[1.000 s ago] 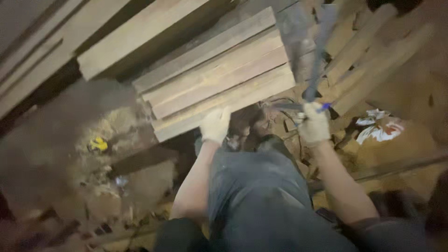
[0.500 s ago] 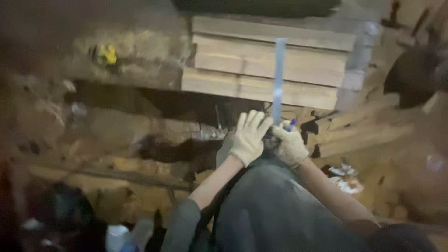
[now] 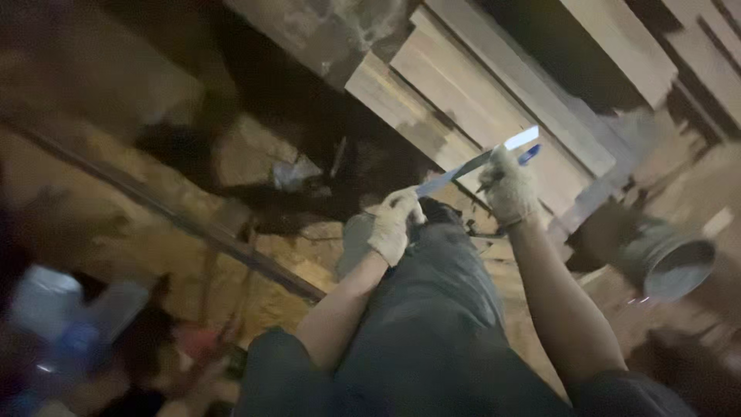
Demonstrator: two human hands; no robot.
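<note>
Both my hands wear pale work gloves. My left hand (image 3: 395,224) grips the near end of a long flat metal ruler (image 3: 472,163). My right hand (image 3: 509,189) holds the ruler further along, together with a blue pen (image 3: 529,154) that sticks out past the fingers. The ruler hangs in the air above my dark-trousered knee (image 3: 432,278), in front of a stack of wooden planks (image 3: 478,108). The picture is tilted and blurred.
A grey round bucket (image 3: 670,262) stands at the right. More planks (image 3: 664,46) lie at the top right. A dark metal rail (image 3: 177,220) crosses the dirt floor at the left. Blurred plastic bottles (image 3: 69,316) sit at the lower left.
The view has swung and tilted. The ruler stood upright before; it now lies slanted between both hands, which have moved apart along it.
</note>
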